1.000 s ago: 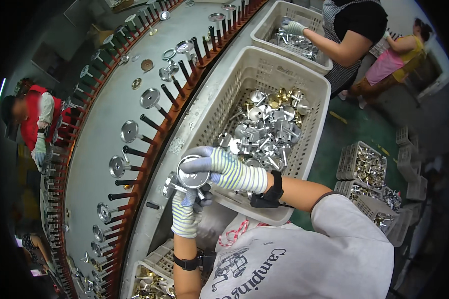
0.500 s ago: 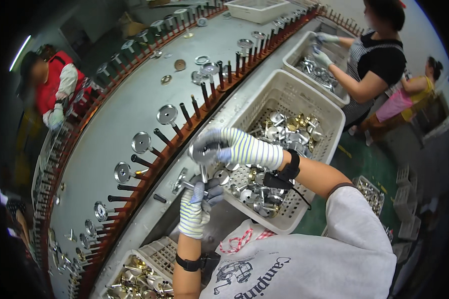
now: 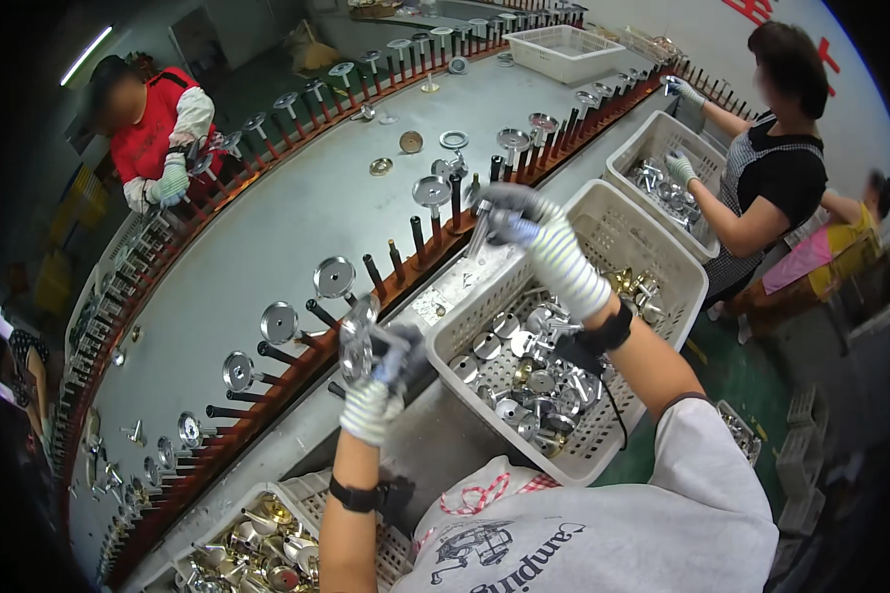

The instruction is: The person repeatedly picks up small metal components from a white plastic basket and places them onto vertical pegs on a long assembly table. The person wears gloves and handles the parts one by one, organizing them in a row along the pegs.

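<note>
My left hand [image 3: 378, 381], in a striped glove with grey fingertips, is closed on a shiny chrome disc part [image 3: 358, 331] beside the row of pegs. Motion blurs its fingers somewhat. Farther forward and to the right, my right hand [image 3: 554, 242] grips another chrome metal part [image 3: 479, 227] whose stem points downward. It is over the near rim of the peg line, close to a dark upright peg [image 3: 456, 201]. Below my right wrist, a pale perforated crate [image 3: 690, 282] holds many loose chrome and brass-coloured disc parts [image 3: 539, 381].
A curved line of pegs on a rusty rail [image 3: 267, 400] borders the grey table [image 3: 267, 212]; several carry chrome discs. A second crate of parts [image 3: 257, 544] stands at lower left. Co-workers stand at right [image 3: 761, 188] and across the table [image 3: 153, 128]. A white crate [image 3: 564, 54] sits far back.
My hands, close together before, have moved apart. The right one has gone forward and right with a part; the left has lifted a chrome disc part beside the pegs. The whole view has shifted.
</note>
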A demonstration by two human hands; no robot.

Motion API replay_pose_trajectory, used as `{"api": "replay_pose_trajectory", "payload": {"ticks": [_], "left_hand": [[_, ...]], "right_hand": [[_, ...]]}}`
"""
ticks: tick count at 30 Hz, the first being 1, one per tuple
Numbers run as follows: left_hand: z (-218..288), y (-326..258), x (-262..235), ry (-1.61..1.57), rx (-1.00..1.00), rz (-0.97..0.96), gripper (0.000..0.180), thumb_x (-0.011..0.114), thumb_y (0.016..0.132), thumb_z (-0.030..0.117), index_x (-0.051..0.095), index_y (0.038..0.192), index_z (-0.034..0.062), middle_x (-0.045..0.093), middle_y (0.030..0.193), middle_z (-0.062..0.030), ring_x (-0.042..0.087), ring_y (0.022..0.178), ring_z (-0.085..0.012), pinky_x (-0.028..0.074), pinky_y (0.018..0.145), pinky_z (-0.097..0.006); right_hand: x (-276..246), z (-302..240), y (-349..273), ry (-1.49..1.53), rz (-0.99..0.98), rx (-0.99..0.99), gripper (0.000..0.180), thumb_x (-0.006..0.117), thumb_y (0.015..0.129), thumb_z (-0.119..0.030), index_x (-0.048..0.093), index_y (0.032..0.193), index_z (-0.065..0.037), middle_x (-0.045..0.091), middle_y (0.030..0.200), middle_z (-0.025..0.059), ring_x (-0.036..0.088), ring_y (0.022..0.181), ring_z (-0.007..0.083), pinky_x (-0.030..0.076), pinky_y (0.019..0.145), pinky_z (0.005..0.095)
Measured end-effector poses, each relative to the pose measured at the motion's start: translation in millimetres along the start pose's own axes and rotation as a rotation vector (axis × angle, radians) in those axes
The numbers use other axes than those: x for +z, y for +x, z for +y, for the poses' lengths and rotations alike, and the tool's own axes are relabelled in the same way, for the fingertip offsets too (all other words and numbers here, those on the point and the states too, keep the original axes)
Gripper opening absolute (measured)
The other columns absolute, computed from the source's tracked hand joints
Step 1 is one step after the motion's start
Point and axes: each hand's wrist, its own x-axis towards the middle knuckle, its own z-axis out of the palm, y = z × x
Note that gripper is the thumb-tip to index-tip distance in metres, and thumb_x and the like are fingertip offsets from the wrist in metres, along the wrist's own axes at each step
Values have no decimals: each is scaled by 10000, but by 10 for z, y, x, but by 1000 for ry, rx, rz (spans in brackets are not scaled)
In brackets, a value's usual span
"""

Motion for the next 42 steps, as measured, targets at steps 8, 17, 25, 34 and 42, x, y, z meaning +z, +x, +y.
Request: {"api": "replay_pose_trajectory", "payload": {"ticks": [8,17,25,34,42], "left_hand": [[-327,1678,-685,720,572,572,512,642,869,303,484,1270,27,572,1236,-95,551,1117,-224,444,955,-359],[-474,1546,-1109,1162,325,882,375,605,861,298,581,1104,13,644,1082,-121,603,988,-254,477,865,-367],[-594,885,-1018,412,537,721,373,619,881,177,482,1187,13,567,1115,-92,551,985,-184,488,868,-320],[-438,-62,-1031,49,270,505,413,610,905,199,489,1255,17,564,1218,-145,555,1116,-248,464,954,-371],[-504,-181,-868,74,153,456,367,604,907,169,512,1233,27,586,1188,-134,577,1084,-233,469,948,-364]], "right_hand": [[-363,858,982,-243,191,-235,294,670,827,-61,645,1119,-42,674,1007,48,604,902,109,483,849,251],[-42,1516,1213,-527,174,-279,298,622,835,-71,636,1131,-101,675,1031,111,642,945,220,482,860,306],[-86,1201,852,-766,-540,91,476,597,849,-78,494,1313,-103,634,1102,104,604,1000,210,481,861,319],[-1384,1418,-198,-1173,-684,575,449,668,794,-313,617,1115,-3,653,1013,157,617,906,255,499,802,358],[-893,2695,-782,-1371,-484,474,612,658,745,-492,633,1018,55,599,1092,270,592,1027,376,462,910,408]]}}
